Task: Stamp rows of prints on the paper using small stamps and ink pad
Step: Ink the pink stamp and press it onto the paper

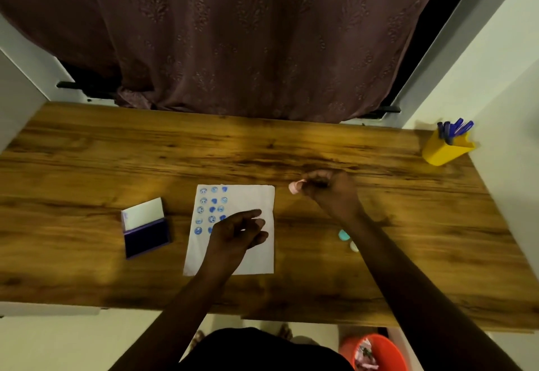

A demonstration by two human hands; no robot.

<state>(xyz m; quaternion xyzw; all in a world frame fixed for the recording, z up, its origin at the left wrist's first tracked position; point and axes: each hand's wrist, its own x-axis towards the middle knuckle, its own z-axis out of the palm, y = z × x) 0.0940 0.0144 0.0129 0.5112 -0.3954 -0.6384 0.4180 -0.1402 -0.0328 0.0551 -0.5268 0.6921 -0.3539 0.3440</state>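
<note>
stamp: the little pink stamp (294,187) looks light and hard, pinch its sides
right hand (329,192): fingers pinched on it
left hand (237,232): fingers loosely spread over the thin, floppy paper (256,195)

Left hand (237,232) flat on paper (256,198), right hand (326,191) pinching pink stamp (294,187), open ink pad (145,229) left

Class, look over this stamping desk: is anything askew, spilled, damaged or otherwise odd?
Nothing is spilled or broken. The paper sits slightly skewed to the desk edge, and its blue prints vary: some solid, some faint. The ink pad lies open, as stamping needs. The right hand holds a pink stamp.
</note>
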